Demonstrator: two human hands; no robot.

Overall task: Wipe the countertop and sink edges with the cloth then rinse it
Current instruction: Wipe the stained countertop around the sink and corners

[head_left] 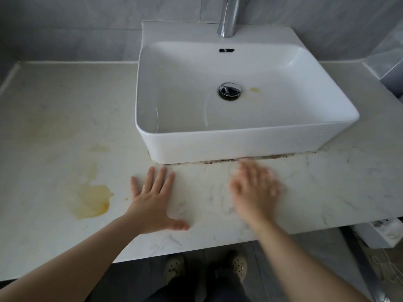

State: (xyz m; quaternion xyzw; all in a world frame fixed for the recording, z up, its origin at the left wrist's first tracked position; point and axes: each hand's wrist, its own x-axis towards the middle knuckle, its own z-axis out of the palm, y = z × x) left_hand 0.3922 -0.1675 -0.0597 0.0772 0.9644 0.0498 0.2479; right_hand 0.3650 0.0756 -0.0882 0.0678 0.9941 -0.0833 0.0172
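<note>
A white rectangular sink stands on a pale marble countertop, with a chrome tap behind it. My left hand lies flat on the countertop in front of the sink, fingers spread, holding nothing. My right hand hovers over the countertop just to the right of it, blurred by motion, fingers apart and empty. A yellow-brown stain marks the countertop left of my left hand. A smaller yellow stain sits in the basin by the drain. No cloth is in view.
Dark grime lines the joint under the sink's front wall. Grey tiled walls close off the back and right. Below the counter's front edge are my feet in perforated clogs and a white box-like object at the right.
</note>
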